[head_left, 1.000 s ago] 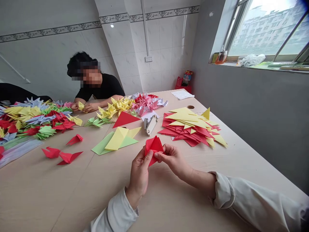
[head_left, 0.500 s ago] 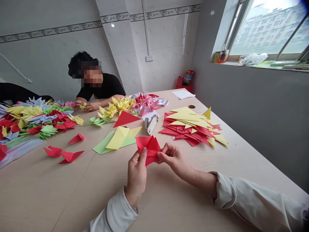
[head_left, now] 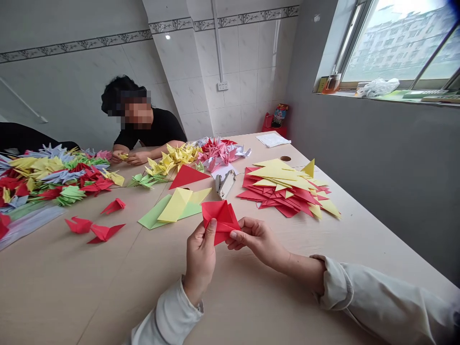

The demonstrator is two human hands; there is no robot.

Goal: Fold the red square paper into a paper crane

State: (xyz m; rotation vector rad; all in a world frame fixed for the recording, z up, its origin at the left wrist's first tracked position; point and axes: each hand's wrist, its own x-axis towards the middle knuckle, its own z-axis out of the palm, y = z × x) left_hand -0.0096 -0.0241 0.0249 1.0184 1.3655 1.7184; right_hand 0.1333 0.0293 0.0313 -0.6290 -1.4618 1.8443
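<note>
Above the table's near part, a partly folded red paper is held between my two hands. My left hand is closed on its left lower side, thumb on top. The fingers of my right hand pinch its lower right edge. Just beyond the paper stands a small white and metallic object. To the left lie green paper and yellow paper, with a red triangle behind them. A stack of red and yellow folded sheets spreads to the right.
Several red folded pieces lie at the left of the table. Piles of coloured folded paper fill the far left. Across the table a person in black leans over with yellow paper in hand. A white sheet lies at the back.
Both hands and the red paper have shifted slightly left. My right thumb and fingers have moved a little along the paper's lower right edge, and more fingers show beneath it.
</note>
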